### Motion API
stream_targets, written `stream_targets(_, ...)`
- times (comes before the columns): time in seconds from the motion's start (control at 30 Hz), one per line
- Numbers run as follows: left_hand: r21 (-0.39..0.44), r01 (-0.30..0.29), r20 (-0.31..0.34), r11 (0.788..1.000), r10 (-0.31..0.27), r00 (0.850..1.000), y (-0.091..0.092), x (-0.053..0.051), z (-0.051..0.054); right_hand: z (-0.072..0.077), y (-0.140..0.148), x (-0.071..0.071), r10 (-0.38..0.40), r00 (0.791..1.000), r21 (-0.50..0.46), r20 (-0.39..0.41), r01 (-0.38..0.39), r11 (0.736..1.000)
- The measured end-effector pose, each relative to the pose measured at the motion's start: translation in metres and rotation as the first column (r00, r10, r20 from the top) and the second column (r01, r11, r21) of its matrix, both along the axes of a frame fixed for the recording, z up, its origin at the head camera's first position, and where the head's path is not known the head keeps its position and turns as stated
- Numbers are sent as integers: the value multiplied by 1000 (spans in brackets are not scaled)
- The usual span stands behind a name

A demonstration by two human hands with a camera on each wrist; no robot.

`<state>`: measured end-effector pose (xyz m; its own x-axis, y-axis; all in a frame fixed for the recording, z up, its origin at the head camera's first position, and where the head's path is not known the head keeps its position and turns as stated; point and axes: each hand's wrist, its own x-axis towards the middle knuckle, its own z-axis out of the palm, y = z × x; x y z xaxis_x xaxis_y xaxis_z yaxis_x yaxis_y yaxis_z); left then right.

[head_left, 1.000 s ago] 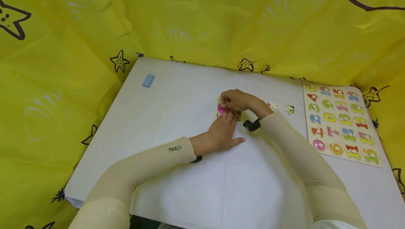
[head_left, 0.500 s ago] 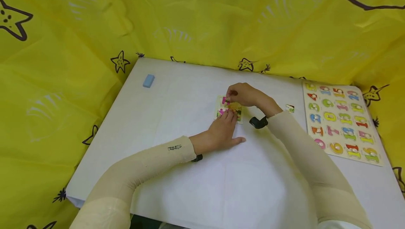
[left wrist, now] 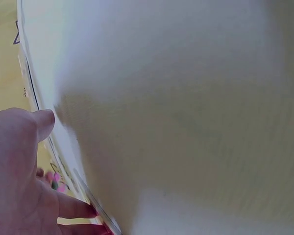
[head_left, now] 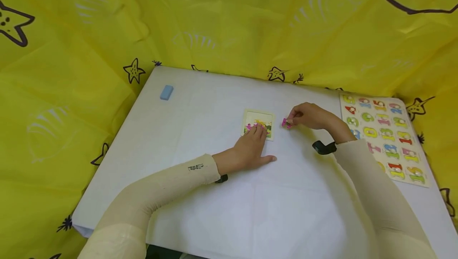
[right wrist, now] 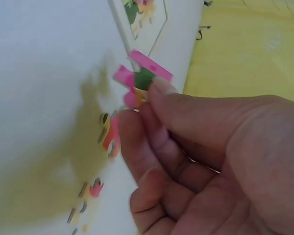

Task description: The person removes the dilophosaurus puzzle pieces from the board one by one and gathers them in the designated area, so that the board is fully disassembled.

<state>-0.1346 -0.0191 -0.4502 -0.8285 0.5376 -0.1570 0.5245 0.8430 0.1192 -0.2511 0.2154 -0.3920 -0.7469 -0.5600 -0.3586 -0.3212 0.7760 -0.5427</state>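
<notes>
Steady the puzzle tray point(head_left: 273, 125) with your straight-fingered left hand point(head_left: 250, 149), right hand point(head_left: 311, 116) pinching the pink piece point(right wrist: 143, 77) at three o'clock.

Curtained workspace, yellow starfish drapes point(head_left: 222, 24) (wrinkled), white table point(head_left: 200, 119)

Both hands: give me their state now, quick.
Left hand: open, fingers resting on the small puzzle board.
Right hand: closed, pinching a pink-and-green puzzle piece between thumb and fingers.

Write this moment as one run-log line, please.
left hand: touches puzzle tray | right hand: pinches pink-and-green piece, clear of puzzle tray | puzzle tray: partly filled
</notes>
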Motion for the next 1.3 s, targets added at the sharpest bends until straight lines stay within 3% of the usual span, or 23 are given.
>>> stream_targets(0.17, -26, 5, 3, 1000, -5, 1000, 0, -1, -1, -9, 10, 4, 41, 999, -6, 11, -41, 999)
stream_targets(0.5, -18, 20, -19, 1000, -21, 1000, 1, 0, -1, -30, 12, 9, -78, 996, 8, -42, 78, 997)
stream_targets(0.77, -54, 17, -23, 998, -19, 1000, 1, -1, 0, -30, 7, 11, -70, 994, -22, -79, 68, 997)
stream_targets(1.3, -60, 9, -21, 998, -10, 1000, 2, 1, -2, -30, -6, 19, -38, 987, 14, -157, 40, 999)
